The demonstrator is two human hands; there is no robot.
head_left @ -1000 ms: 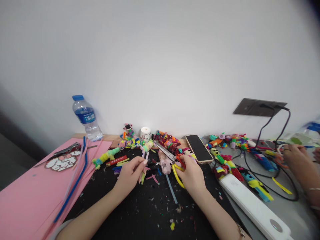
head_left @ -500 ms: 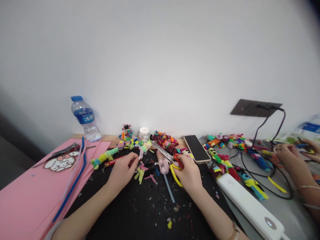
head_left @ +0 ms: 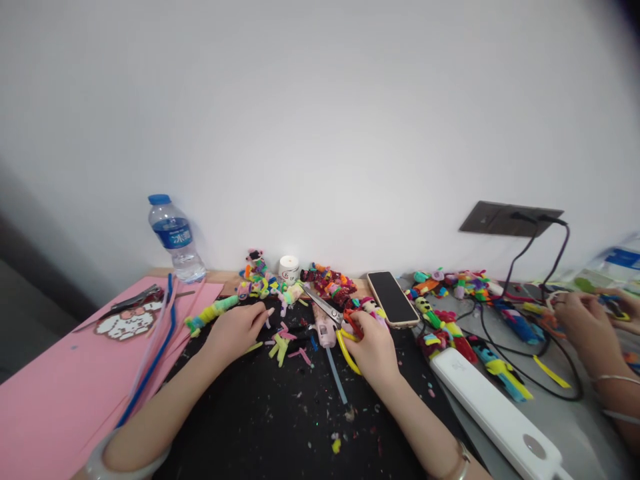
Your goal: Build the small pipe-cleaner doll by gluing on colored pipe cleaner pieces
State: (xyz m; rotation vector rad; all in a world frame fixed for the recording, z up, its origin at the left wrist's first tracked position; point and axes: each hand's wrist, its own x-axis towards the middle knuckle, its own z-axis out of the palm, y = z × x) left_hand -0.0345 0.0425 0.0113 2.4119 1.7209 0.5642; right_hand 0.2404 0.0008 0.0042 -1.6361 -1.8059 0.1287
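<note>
My right hand point(head_left: 376, 347) is closed round the handles of a pair of scissors point(head_left: 327, 305), one loop yellow and the other orange. Their silver blades point up and left, over a pink glue gun point(head_left: 326, 332). Out of the gun's near end runs a pale glue stick point(head_left: 337, 380). My left hand point(head_left: 237, 328) hovers low over the black mat point(head_left: 260, 413), thumb and forefinger apart, and I see nothing held. Right of its fingertips lies a lilac and yellow-green fuzzy figure point(head_left: 286, 297). Cut yellow-green pipe cleaner pieces point(head_left: 280, 348) lie near that hand.
Pink sheets point(head_left: 60, 373) cover the left, with blue pipe cleaners point(head_left: 170, 333) on top. A water bottle point(head_left: 177, 240), a white jar point(head_left: 289, 269) and a phone point(head_left: 393, 298) line the wall. A white power strip point(head_left: 495, 413) and another person's hand point(head_left: 583, 327) are at right.
My left hand has drawn back to the left, away from the lilac piece at its fingertips. My right hand has stayed on the scissors, nearly still. The view has shifted slightly.
</note>
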